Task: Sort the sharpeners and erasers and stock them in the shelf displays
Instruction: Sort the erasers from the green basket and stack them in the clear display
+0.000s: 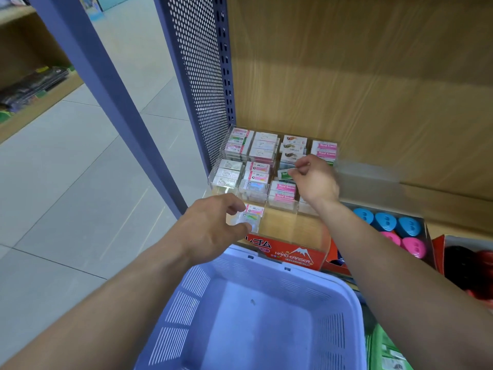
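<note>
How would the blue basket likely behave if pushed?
The basket looks empty and thin-walled, so it is probably light and easily slid. Its slotted walls may flex a little. The wide flat bottom suggests it won't tip.

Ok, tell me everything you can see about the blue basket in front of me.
The basket is pale blue plastic, rectangular with rounded corners, slotted walls and a solid floor. It stands upright, lowest in view, far rim near the red Hard Eraser box. Inside, only a small dark speck. The left forearm passes by its left rim; contact is unclear.
</note>
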A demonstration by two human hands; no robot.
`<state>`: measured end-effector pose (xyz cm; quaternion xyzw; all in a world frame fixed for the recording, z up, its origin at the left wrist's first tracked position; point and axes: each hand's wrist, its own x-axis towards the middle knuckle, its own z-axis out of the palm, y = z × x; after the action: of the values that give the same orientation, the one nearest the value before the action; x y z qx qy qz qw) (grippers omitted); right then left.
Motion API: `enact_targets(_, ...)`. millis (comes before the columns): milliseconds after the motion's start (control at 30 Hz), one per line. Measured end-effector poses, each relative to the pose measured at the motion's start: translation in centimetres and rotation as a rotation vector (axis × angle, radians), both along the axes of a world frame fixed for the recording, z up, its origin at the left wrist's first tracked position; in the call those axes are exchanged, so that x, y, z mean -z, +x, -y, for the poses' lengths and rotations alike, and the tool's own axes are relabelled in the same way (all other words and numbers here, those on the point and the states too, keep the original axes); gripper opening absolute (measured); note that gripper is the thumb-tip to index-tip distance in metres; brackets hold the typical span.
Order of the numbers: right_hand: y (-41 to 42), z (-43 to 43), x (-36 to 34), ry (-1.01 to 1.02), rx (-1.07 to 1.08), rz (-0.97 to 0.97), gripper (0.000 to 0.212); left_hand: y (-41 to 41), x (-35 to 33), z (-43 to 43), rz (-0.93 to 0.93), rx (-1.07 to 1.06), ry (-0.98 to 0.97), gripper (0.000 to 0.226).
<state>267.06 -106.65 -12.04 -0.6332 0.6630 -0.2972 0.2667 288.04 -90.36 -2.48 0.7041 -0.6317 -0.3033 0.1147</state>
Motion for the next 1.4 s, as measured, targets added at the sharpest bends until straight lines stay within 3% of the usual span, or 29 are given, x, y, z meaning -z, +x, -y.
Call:
enact_targets(233,0.6,-0.6,1.1,-0.23,-0.001,-0.155,0.016,-0.2,0.3,0.2,-0.064,-0.024,0.009,0.035)
enact_targets(400,0.1,-1.3,1.2,-0.361,-0.009,-0.143,0.023,-0.2,0.3,0.2,-0.093,-0.037,0.012,0.034)
enact_targets(533,-0.4,-1.9,0.7,-0.285,-0.131,-0.225,0.031,-0.4,0.3,0.2,-0.108,-0.036,0.024,0.034)
enact_targets(700,-0.4,-1.9,-0.3,-0.169,-0.267,-0.431,0.021,-0.6,0.2,0.3,-0.129,-0.041,0.037,0.032)
enact_targets(900,-0.3,-2.1,-0.3,-0.226,-0.249,-0.413,0.025,-0.6,0.3,0.2,-0.161,-0.043,0.071,0.034)
enact_targets(1067,-0.1,-1.9,-0.4,-0.063,-0.395,-0.55,0.037,-0.6,0.4,0.2,-0.162,-0.03,0.077,0.034)
enact_targets(1233,-0.2,-2.3,-0.7,-0.127,-0.307,-0.398,0.031,-0.6,0.4,0.3,-0.174,-0.035,0.075,0.033)
enact_targets(1400,-0.5,-2.5,-1.0,-0.06,-0.382,-0.49,0.044,-0.7,0.6,0.4,-0.177,-0.026,0.069,0.032)
